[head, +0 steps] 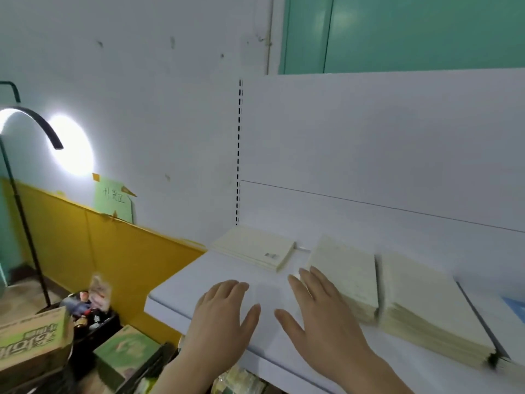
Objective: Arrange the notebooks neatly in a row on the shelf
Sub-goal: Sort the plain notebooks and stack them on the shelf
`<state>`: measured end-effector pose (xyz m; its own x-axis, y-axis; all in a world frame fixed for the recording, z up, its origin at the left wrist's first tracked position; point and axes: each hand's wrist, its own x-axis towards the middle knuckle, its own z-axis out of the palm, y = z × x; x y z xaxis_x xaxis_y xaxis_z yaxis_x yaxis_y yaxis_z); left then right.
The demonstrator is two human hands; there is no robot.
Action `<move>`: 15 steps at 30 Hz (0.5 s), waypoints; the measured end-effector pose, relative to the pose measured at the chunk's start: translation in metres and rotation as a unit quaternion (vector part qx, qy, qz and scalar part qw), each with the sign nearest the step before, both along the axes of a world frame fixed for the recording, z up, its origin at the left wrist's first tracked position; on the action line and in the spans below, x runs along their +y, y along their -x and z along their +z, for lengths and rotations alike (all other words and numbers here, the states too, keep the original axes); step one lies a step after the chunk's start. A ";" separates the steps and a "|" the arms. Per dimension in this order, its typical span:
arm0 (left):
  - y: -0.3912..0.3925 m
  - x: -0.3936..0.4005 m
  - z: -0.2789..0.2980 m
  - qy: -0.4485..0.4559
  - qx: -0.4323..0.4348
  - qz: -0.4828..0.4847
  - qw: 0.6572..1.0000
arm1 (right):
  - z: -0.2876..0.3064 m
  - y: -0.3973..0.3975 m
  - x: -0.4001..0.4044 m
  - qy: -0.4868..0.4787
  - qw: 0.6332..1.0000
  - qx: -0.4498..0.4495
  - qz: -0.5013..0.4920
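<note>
Both hands [272,314] flat, fingers spread; notebooks [349,280] seemingly touching right hand [318,311].

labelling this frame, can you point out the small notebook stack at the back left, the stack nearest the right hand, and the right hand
small notebook stack [254,250]: head view, on its top cover.
stack by the right hand [348,275]: head view, on its top face.
right hand [318,317]: head view, on the back of the hand.
</note>
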<state>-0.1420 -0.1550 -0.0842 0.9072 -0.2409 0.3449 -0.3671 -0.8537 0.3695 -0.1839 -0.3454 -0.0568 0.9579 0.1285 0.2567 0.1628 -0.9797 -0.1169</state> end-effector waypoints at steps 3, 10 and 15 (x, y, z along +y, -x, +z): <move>-0.043 0.016 -0.003 -0.023 0.006 0.018 1.000 | -0.003 -0.050 0.019 0.017 1.000 -0.012 0.002; -0.128 0.037 0.001 -0.074 0.001 0.017 0.997 | -0.015 -0.151 0.048 0.046 0.999 0.014 -0.017; -0.178 0.047 -0.007 -0.093 0.010 -0.021 0.995 | -0.030 -0.195 0.056 0.083 0.993 0.056 -0.069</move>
